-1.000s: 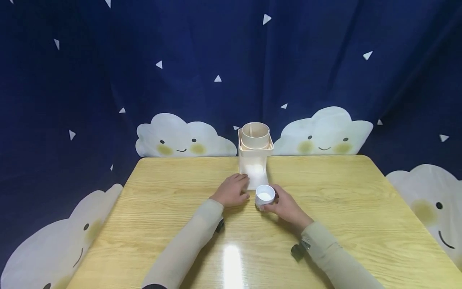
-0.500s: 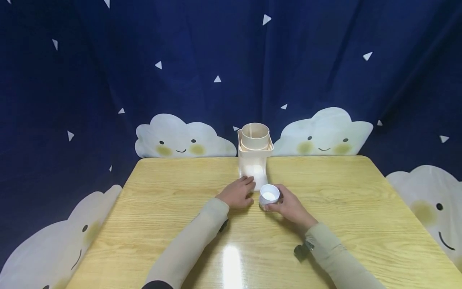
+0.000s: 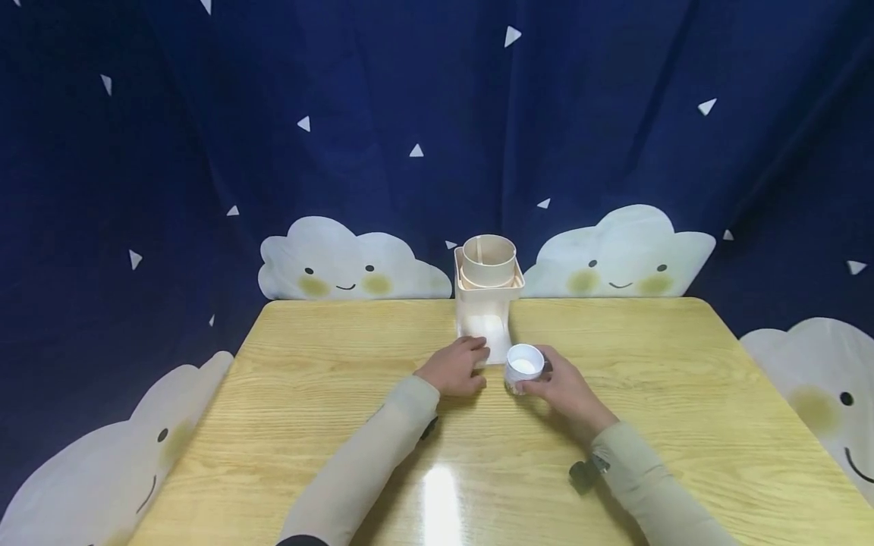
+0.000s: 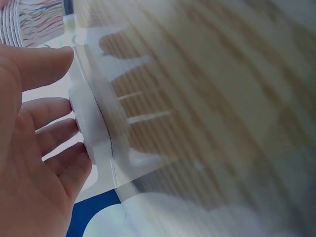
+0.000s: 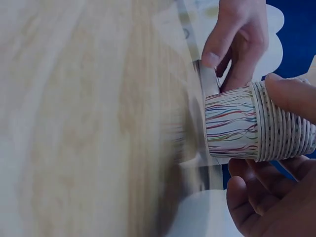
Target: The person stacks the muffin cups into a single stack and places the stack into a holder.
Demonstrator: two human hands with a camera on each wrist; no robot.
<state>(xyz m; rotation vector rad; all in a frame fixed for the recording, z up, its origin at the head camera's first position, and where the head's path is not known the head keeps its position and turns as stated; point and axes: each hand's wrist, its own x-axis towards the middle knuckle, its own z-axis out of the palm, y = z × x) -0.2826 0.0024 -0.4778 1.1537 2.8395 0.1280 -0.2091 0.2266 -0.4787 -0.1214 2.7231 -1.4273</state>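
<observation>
A nested stack of paper cups (image 3: 517,379) with coloured wavy lines stands upright, open ends up, at the front right of a cream plastic stand (image 3: 482,305). My right hand (image 3: 572,393) grips the stack from its right side; in the right wrist view the thumb and fingers lie on either side of the cups' rims (image 5: 284,129). The cups' bottom is close to the tabletop, and I cannot tell if it touches. My left hand (image 3: 456,368) is at the stand's low front base, its loosely bent fingers (image 4: 52,111) touching the base edge (image 4: 93,123).
The stand carries a round open tube (image 3: 488,262) at its top and is at the far edge of the wooden table (image 3: 328,356). Behind hangs a dark blue curtain (image 3: 369,167) with white clouds and triangles. A bright reflection lies on the near tabletop.
My right hand has moved the cup stack a little to the right, away from the stand's front. My left hand has shifted slightly right, over the edge of the base.
</observation>
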